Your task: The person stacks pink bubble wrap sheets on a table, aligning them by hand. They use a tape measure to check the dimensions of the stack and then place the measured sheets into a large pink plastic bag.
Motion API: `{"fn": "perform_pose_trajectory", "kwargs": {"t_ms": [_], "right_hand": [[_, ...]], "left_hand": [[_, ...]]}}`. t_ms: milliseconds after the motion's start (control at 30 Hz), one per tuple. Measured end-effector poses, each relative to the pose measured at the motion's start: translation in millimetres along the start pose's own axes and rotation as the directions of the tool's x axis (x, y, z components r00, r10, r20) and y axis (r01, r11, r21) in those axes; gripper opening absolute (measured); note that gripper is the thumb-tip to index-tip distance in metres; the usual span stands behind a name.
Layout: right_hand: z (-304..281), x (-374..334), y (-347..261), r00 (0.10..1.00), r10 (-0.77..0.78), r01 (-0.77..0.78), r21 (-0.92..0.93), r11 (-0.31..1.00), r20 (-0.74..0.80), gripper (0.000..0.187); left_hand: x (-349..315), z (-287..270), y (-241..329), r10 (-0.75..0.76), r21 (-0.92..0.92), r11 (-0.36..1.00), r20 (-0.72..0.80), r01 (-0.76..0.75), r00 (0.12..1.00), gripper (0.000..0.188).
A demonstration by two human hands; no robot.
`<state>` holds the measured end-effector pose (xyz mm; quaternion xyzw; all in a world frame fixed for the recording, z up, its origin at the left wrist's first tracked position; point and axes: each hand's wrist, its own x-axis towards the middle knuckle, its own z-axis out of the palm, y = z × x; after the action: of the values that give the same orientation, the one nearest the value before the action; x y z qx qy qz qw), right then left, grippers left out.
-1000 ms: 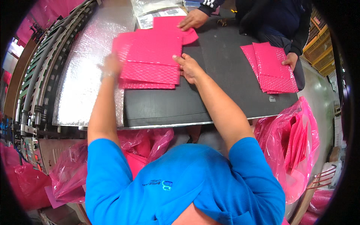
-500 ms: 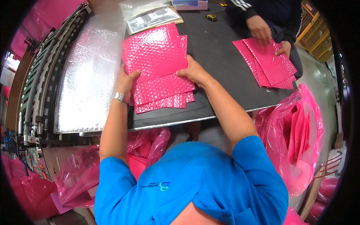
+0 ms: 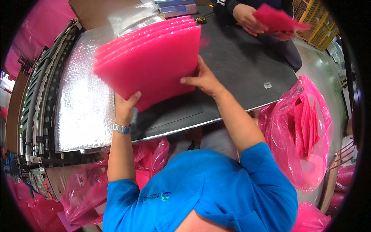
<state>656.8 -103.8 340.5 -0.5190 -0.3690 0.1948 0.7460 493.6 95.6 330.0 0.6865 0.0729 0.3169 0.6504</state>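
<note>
Between my two hands I hold a stack of pink bubble-wrap bags (image 3: pixel 154 69), tilted up off the dark table (image 3: pixel 235 73). My left hand (image 3: pixel 125 106) grips the lower left part, thumb in front and fingers hidden behind. My right hand (image 3: pixel 205 79) grips the right edge, also with the thumb in front. Several layered edges show along the top of the stack, blurred a little by motion. Across the table at the upper right, another person's hands (image 3: pixel 251 21) hold more pink bubble bags (image 3: pixel 276 20), blurred.
Silvery bubble sheet (image 3: pixel 85 100) covers the table's left part, beside a roller machine (image 3: pixel 42 96). Boxes (image 3: pixel 176 8) and a tape measure (image 3: pixel 201 20) sit at the back. A clear pink bag (image 3: pixel 297 131) with pink pieces inside stands at the right, below the table edge.
My hands have lifted and tilted the stack, its edges now more lined up. The other person has raised their bags off the table and drawn them back.
</note>
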Motion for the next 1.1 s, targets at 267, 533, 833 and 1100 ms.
{"fn": "perform_pose_trajectory", "kwargs": {"t_ms": [267, 533, 833, 1100], "right_hand": [[-34.4, 55.3, -65.6, 0.949, 0.171, -0.041, -0.43, 0.902, 0.266, 0.058], [-90.9, 157.8, 3.3, 0.549, 0.73, -0.366, -0.668, 0.648, 0.407, 0.066], [-206.6, 294.4, 133.9, 0.848, 0.061, -0.525, -0.819, 0.231, -0.526, 0.076], [-197.7, 320.7, 135.9, 0.748, 0.184, -0.662, -0.736, 0.14, -0.638, 0.062]], "left_hand": [[57.2, -22.9, 15.5, 0.261, 0.289, 0.927, -0.036, -0.24, 0.965, 0.11], [102.7, -22.5, -76.0, -0.472, 0.011, 0.865, 0.354, 0.501, 0.807, 0.075], [108.6, -13.3, -65.6, -0.624, -0.031, 0.732, 0.368, 0.68, 0.689, 0.068], [103.5, -15.4, -69.3, -0.627, -0.114, 0.71, 0.345, 0.695, 0.698, 0.068]]}}
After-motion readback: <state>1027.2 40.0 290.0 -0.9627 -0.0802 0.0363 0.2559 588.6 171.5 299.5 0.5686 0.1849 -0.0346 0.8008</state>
